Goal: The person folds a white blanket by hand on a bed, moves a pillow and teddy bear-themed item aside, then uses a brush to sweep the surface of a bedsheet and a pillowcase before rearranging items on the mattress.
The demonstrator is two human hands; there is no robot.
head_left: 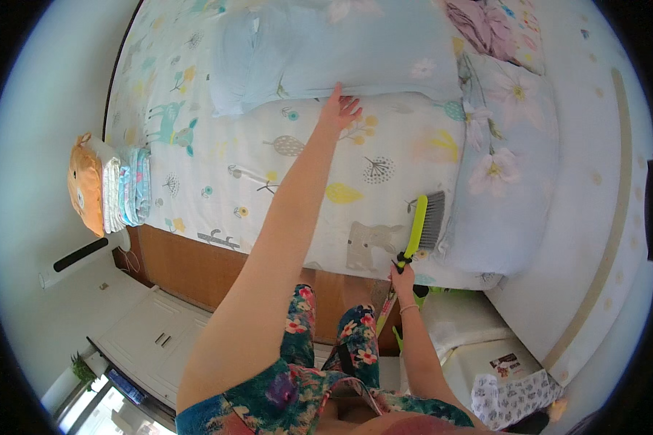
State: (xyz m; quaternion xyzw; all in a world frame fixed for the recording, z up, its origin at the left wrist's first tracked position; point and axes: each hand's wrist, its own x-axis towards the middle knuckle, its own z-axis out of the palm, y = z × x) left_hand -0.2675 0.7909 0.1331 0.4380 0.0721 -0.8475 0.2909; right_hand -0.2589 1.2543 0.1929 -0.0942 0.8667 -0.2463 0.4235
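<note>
My left hand [339, 111] reaches far across the bed, palm partly turned up and fingers apart. Its fingertips meet the near edge of a folded light-blue quilt [305, 54]; whether they press on it I cannot tell. Beneath lies a white sheet [254, 170] printed with animals and plants. At the bed's near edge my right hand [403, 278] is closed round the handle of a bed brush [419, 223]. The brush has a lime-green back and grey bristles, which face right and rest by the sheet near a blue floral pillow [504, 203].
A mauve cloth bundle [482, 29] lies at the far right. Folded cloths [130, 185] and an orange cushion [85, 185] sit at the bed's left end. White cabinets [156, 333] stand lower left. A pale box [490, 362] and a patterned cloth [511, 399] are lower right.
</note>
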